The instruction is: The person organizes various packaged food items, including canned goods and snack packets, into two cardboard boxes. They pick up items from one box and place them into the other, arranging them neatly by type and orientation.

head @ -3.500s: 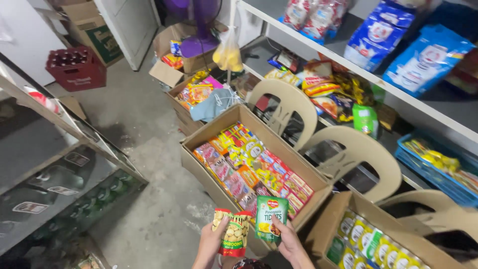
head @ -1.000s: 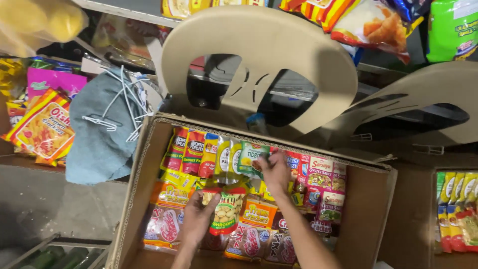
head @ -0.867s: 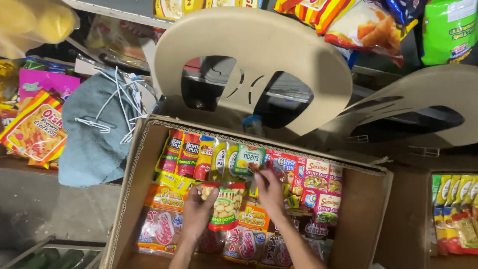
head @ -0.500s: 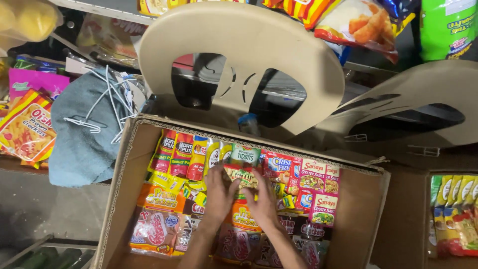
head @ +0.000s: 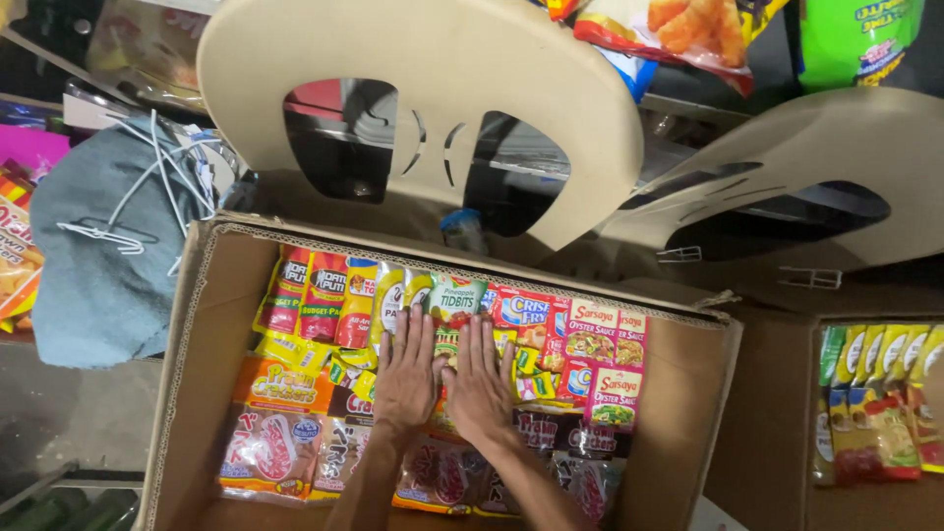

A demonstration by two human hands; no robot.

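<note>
A brown cardboard box (head: 187, 334) lies open below me, packed with rows of colourful food sachets and snack packs (head: 324, 295). My left hand (head: 405, 379) and my right hand (head: 480, 383) rest flat, side by side, palms down on the packs in the middle of the box. The fingers of both are spread and point away from me. Neither hand grips anything. A green and white pouch (head: 454, 300) stands just beyond my fingertips. Red sauce sachets (head: 602, 344) lie to the right of my right hand.
Two beige plastic chairs (head: 413, 59) (head: 806, 167) stand right behind the box. A blue-grey cloth with white wire hangers (head: 108, 236) lies at left. A second cardboard box (head: 767, 413) with green and yellow sachets (head: 875, 393) sits at right. Snack bags (head: 678, 29) fill a shelf above.
My hands carried a green pouch and a jar-printed pack down into the box, set them among the packs, and now both lie flat and empty on top.
</note>
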